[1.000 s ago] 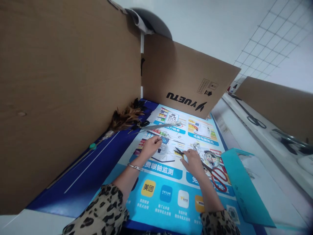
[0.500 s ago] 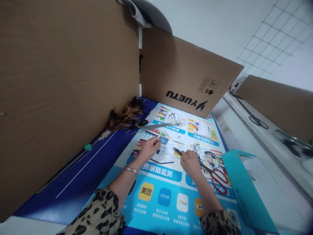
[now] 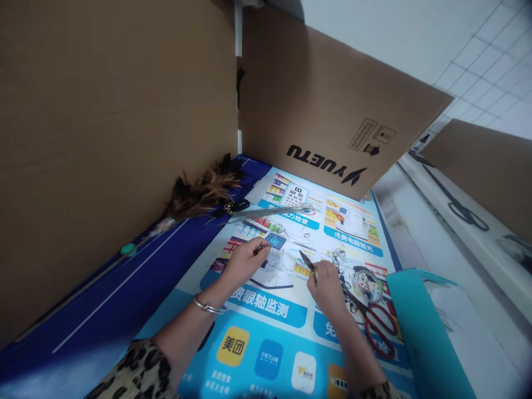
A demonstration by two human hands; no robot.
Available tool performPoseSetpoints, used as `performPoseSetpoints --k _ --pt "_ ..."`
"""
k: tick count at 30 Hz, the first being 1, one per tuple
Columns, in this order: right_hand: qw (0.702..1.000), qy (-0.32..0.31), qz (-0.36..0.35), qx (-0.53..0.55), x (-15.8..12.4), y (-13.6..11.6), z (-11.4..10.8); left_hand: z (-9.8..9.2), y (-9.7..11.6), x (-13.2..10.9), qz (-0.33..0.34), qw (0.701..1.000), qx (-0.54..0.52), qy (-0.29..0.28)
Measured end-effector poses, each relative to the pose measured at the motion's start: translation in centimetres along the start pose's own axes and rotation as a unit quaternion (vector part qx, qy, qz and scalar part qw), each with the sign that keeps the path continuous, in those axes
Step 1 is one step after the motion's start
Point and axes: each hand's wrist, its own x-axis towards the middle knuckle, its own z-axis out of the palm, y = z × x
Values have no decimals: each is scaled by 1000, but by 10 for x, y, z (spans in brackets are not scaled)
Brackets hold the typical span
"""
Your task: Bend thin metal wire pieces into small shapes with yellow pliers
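Note:
My left hand (image 3: pixel 248 259) is closed in a pinch over the printed sheet (image 3: pixel 270 307). What its fingertips hold is too small to make out. In my right hand (image 3: pixel 326 285) is a pair of pliers (image 3: pixel 306 259), its dark pointed jaws angled toward the left hand, a short gap away. Beyond both hands lies a bundle of thin silvery wires (image 3: pixel 274 211). Red-handled scissors (image 3: pixel 380 330) rest beside my right wrist. Close to them sit a tangle of small wire pieces (image 3: pixel 338 257) and a round clear item (image 3: pixel 368 282) over a cartoon face.
A brown feather duster (image 3: pixel 203 188) lies along the left cardboard wall (image 3: pixel 116 111), near a small black object (image 3: pixel 236 206). Another cardboard panel (image 3: pixel 316 100) stands at the back. On the right are a teal box (image 3: pixel 424 332) and a white ledge carrying black scissors (image 3: pixel 467 213).
The view has shifted, so the scissors and teal box appear lower and farther right. My hands remain close together; the pliers' jaws now point up more plainly.

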Motion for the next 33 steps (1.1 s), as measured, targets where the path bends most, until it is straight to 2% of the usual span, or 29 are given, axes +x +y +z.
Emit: performPoseSetpoints --k 3,6,9,11,13,14,15,19,20,22,25,27,28,29,30,31,33 --pt "999 5 9 31 0 0 -4 0 1 0 -8 1000 19 -5" --pt "991 25 21 130 -1 -6 -12 0 0 0 -18 1000 25 0" --pt "962 5 94 257 -1 -16 -24 1 0 -1 -29 999 23 0" --pt "903 -53 170 391 -1 -21 -32 1 2 -2 -34 999 15 -1" --pt "816 -84 218 529 1 -24 -37 2 3 -2 -38 999 3 -3" --pt "782 -87 228 574 2 -24 -39 2 3 -2 -41 999 -3 -3" --pt "755 -103 237 603 3 -24 -40 2 4 -2 -46 999 -7 -3" --pt "691 -144 262 658 5 -20 -37 2 4 -2 -58 998 -8 -3" --pt "667 -150 271 678 4 -20 -37 2 4 -2 -58 998 -5 -4" --pt "599 -153 298 727 3 -23 -36 1 5 -2 -57 998 1 -10" --pt "480 -157 355 786 2 -33 -37 0 8 -2 -51 998 8 -25" --pt "423 -165 400 796 4 -39 -39 -1 10 -3 -50 998 17 -30" --pt "415 -165 409 796 6 -41 -40 -1 11 -3 -51 998 23 -30" --pt "428 -160 410 790 7 -41 -41 -2 12 -3 -52 998 29 -29" --pt "457 -151 402 779 9 -40 -43 -2 12 -3 -53 998 33 -27" --pt "504 -140 388 759 10 -38 -46 -2 12 -3 -54 997 38 -25" --pt "634 -98 353 682 10 -32 -53 -1 12 -3 -54 997 42 -25"
